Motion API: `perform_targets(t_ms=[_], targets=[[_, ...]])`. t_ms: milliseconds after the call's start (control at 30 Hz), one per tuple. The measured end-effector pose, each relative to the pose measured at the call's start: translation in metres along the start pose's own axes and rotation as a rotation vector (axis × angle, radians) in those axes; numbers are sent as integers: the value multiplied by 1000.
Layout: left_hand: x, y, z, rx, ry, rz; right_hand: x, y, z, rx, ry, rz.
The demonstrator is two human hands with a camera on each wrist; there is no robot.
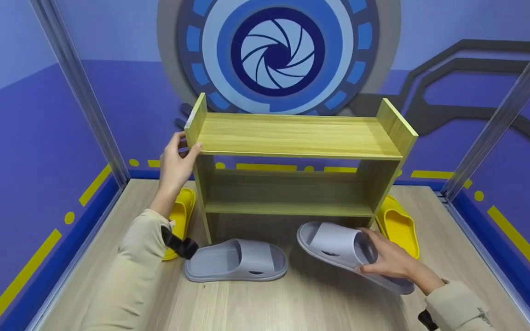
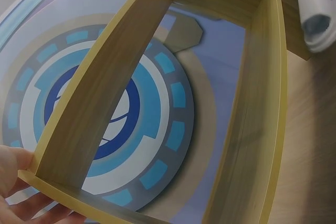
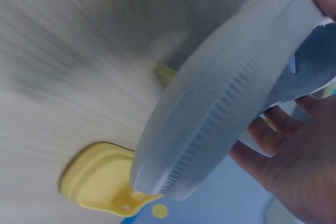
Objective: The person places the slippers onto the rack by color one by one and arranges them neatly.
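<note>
A wooden two-tier shoe rack (image 1: pixel 299 134) stands upright, both shelves bare. My left hand (image 1: pixel 176 161) grips its left side panel near the top, thumb in front and fingers round the outside; the left wrist view shows the same hand (image 2: pixel 23 192) at the panel's edge. In my right hand (image 1: pixel 387 255) is a grey slipper (image 1: pixel 336 241), held by its sides behind the strap, tilted with the toe up and left. From the right wrist view, the slipper's ribbed side (image 3: pixel 215 103) faces the camera. A second grey slipper (image 1: pixel 235 261) lies on the floor before the rack's left end.
One yellow slipper (image 1: pixel 182 216) lies left of the rack, partly behind my left forearm. Another yellow slipper (image 1: pixel 398 225) is at the right side. Blue-purple panels (image 1: pixel 21 147) with metal corner posts (image 1: pixel 78 92) enclose the wood-patterned floor (image 1: pixel 228 308).
</note>
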State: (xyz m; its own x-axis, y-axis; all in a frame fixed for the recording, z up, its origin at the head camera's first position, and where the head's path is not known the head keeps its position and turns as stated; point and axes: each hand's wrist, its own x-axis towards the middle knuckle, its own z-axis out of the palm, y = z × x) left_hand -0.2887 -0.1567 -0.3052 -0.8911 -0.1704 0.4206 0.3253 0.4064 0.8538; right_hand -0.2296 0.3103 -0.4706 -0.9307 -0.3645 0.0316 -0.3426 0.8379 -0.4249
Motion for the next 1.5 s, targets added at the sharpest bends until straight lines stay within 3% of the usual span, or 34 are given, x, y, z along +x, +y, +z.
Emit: perform_targets(t_ms=[267,733,933,1500], targets=[[0,-1,0,1,0,3,-3,-15,-23,-11,16,-58],[0,1,-1,19,-7,2,-10,-41,-58,-23,48,-253],[-1,0,-1,20,-14,2,-12,-55,-77,-9,9,-248],[-1,-1,0,11,-6,2,-12,-90,-131,-95,54,-267]])
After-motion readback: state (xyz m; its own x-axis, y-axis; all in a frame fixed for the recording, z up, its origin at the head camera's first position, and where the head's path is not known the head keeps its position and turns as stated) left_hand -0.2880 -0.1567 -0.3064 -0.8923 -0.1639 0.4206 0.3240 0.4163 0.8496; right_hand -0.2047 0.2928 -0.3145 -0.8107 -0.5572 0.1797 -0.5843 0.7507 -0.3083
